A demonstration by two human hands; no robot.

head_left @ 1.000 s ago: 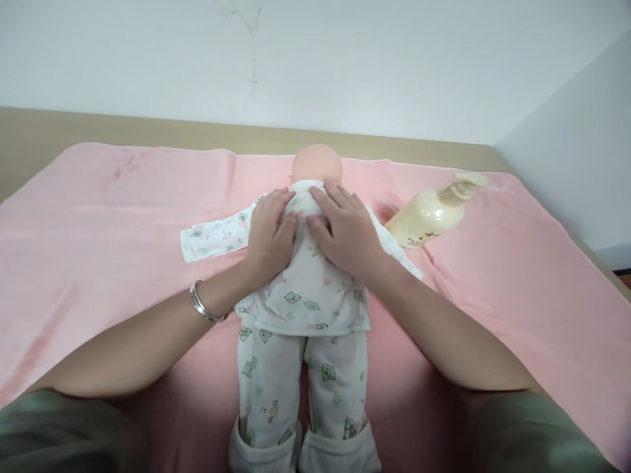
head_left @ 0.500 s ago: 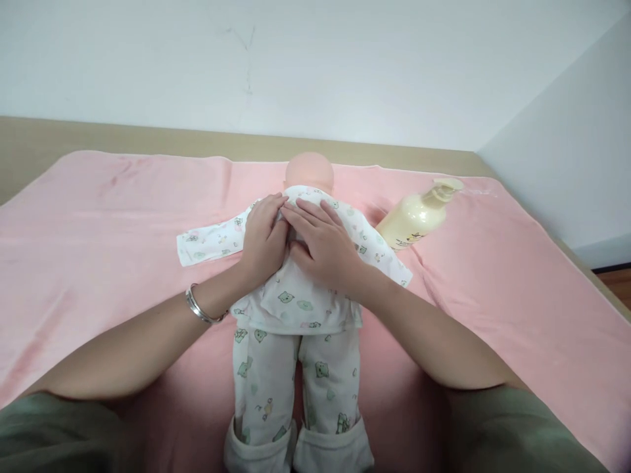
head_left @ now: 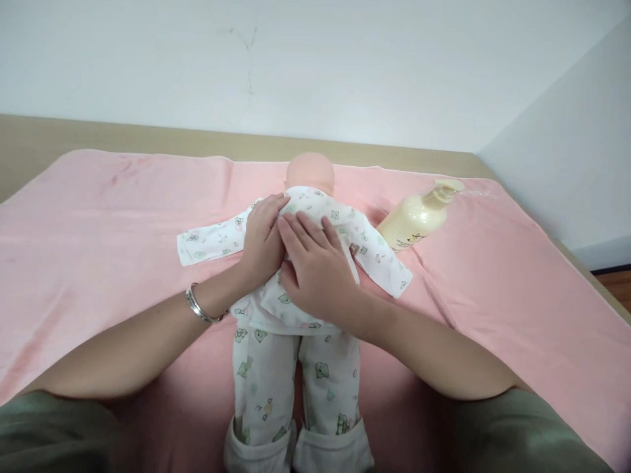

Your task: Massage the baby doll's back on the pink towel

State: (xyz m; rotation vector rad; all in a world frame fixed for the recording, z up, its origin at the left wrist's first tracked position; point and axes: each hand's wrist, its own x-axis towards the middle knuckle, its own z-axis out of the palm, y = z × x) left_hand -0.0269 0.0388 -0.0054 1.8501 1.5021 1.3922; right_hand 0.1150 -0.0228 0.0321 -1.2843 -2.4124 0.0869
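A baby doll (head_left: 309, 172) lies face down, the back of its bald head toward the wall. It wears a white patterned top (head_left: 300, 309) and matching trousers (head_left: 269, 374) with turned-up cuffs. On the left of the doll's upper back rests my left hand (head_left: 265, 240), flat on the top, with a silver bangle at the wrist. My right hand (head_left: 320, 269) lies spread on the middle and right of the back, its fingers slightly apart. The two hands touch or nearly touch near the doll's midline. Neither holds anything.
A cream pump bottle (head_left: 414, 220) stands tilted in view beside the doll's right-hand sleeve. Pink cloth (head_left: 113, 263) covers the wooden surface (head_left: 148, 139), with a white wall behind and a few clear drops or streaks near the bottle's nozzle.
My right hand has slid down the doll's back toward me, and more of the top's upper back shows. My left hand has stayed in place.
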